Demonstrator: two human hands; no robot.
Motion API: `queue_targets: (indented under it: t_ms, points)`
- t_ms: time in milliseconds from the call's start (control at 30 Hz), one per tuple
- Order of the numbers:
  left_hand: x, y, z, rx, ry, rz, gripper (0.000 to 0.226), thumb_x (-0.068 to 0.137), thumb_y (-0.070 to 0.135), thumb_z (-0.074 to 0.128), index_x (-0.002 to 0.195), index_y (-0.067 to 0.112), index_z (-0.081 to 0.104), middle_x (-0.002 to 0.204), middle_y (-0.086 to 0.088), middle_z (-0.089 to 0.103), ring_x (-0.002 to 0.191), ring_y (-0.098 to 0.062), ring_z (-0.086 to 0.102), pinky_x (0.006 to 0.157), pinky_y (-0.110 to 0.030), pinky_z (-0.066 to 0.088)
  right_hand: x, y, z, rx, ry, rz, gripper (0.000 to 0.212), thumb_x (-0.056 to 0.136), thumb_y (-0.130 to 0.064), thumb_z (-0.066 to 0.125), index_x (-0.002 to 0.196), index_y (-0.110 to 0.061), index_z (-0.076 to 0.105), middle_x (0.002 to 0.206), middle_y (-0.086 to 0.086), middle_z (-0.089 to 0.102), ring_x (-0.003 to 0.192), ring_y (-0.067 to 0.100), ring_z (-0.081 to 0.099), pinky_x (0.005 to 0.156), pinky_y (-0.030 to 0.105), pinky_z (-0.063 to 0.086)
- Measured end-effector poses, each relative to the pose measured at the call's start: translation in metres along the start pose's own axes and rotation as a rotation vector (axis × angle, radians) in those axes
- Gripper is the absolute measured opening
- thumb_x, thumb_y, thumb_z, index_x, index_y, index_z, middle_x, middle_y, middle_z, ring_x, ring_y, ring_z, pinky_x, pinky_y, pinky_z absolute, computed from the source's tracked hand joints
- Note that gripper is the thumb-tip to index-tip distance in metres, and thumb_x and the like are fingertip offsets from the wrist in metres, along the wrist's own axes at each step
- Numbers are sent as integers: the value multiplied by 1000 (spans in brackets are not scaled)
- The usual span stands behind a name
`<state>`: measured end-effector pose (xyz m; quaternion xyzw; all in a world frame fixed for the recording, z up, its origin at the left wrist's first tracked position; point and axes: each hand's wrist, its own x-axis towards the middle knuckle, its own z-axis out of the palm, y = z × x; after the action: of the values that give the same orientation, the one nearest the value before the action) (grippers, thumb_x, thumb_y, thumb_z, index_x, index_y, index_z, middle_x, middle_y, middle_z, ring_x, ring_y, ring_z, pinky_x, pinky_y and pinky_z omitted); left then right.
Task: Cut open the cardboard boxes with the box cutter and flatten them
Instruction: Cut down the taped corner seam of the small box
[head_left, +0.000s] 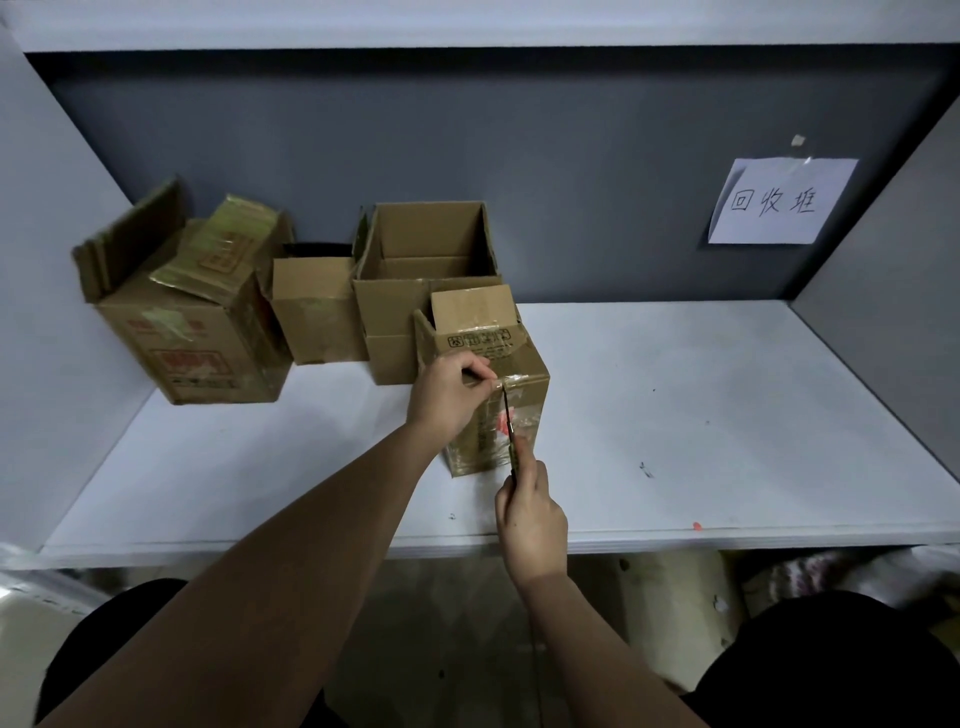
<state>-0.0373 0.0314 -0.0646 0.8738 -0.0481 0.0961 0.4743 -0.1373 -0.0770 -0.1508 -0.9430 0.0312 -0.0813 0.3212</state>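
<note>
A: Starting from the table's front edge (675, 540), what's closest?

B: The right hand (530, 512), just over that edge. Its fingers are curled round the handle of the box cutter (511, 434), wrist low, forearm rising from below the edge. The blade points away from the person, up the taped near face of the small cardboard box (493, 384), tip at the box's top front edge.

A: And the left?

B: The left hand (449, 392) sits at that same box's upper left, arm stretched long across the table; fingertips pinch at the tape on the top edge, just beside the blade tip.

A: Room around that box?

B: To its right the white tabletop runs bare to the grey side wall. To its left is a strip of bare surface toward the left wall.

A: Behind it?

B: Touching its back, an open-topped carton (426, 270); left of that a smaller open box (317, 312), then a larger printed box (192, 338) with crumpled flaps. All three stand against the dark back panel. Far right of the small box, a paper sign (782, 202) with handwritten characters is taped to that panel
</note>
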Motion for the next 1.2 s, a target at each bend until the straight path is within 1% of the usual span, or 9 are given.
queue_targets:
  t_ms: [300, 500, 667, 867, 933, 1000, 1067, 1133, 1200]
  points:
    - [0, -1, 1, 2, 1, 2, 17, 80, 8, 73, 72, 20, 63, 105, 1, 68, 98, -12, 62, 86, -25, 46, 1, 3, 2, -15, -17, 11, 55, 100, -22, 37, 150, -25, 17, 134, 6, 47, 82, 25, 63, 73, 34, 53]
    - [-1, 0, 0, -14, -3, -3, 12, 81, 6, 71, 75, 15, 65, 104, 2, 67, 97, -12, 62, 83, -21, 45, 0, 7, 7, -35, -50, 10, 56, 100, -21, 37, 151, -26, 14, 130, 6, 48, 80, 26, 62, 65, 26, 41]
    - [-2, -1, 0, 7, -5, 12, 9, 81, 8, 72, 78, 14, 66, 106, 3, 66, 97, -9, 60, 75, -6, 39, -18, 29, 17, -90, -187, 113, 61, 101, -23, 36, 151, -32, 1, 133, 3, 44, 90, 21, 63, 78, 31, 53]
    - [-1, -1, 1, 12, 1, 20, 6, 82, 7, 71, 80, 11, 67, 107, 1, 66, 96, -7, 58, 71, 2, 36, -22, 37, 15, -4, -174, 132, 59, 99, -23, 38, 150, -32, 9, 135, 1, 45, 94, 23, 63, 77, 34, 51]
    - [-1, -2, 1, 25, -1, 43, 5, 82, 9, 71, 82, 12, 67, 108, 1, 65, 98, -7, 58, 75, -2, 38, -29, 37, 8, 128, -112, 150, 58, 98, -21, 42, 149, -32, 16, 142, -3, 44, 100, 23, 63, 79, 35, 50]
    - [-3, -2, -2, 42, -22, 62, 8, 83, 12, 71, 88, 14, 66, 108, 3, 65, 99, -7, 58, 82, -15, 44, -32, 31, -4, 254, -20, 128, 56, 98, -20, 43, 147, -33, 21, 144, -8, 45, 106, 23, 62, 78, 31, 48]
    - [-4, -2, -6, 44, -32, 68, 20, 82, 14, 72, 99, 17, 62, 108, 5, 63, 100, -8, 57, 85, -22, 45, -25, 20, -20, 316, 25, 77, 54, 99, -22, 42, 146, -38, 21, 135, -9, 53, 100, 21, 64, 74, 27, 47]
    - [-8, -2, -11, 71, -37, 102, 33, 80, 13, 73, 109, 17, 58, 114, 4, 57, 104, -10, 54, 88, -22, 42, -14, 14, -38, 347, 45, 43, 56, 99, -26, 41, 144, -45, 15, 112, -8, 65, 83, 19, 66, 67, 32, 49]
    - [-12, -5, -13, 172, -9, 151, 41, 77, 13, 74, 114, 15, 56, 121, 1, 50, 111, -13, 49, 92, -24, 40, -1, 13, -56, 322, 47, 5, 54, 98, -28, 41, 142, -45, 13, 92, -6, 67, 71, 17, 65, 62, 35, 50]
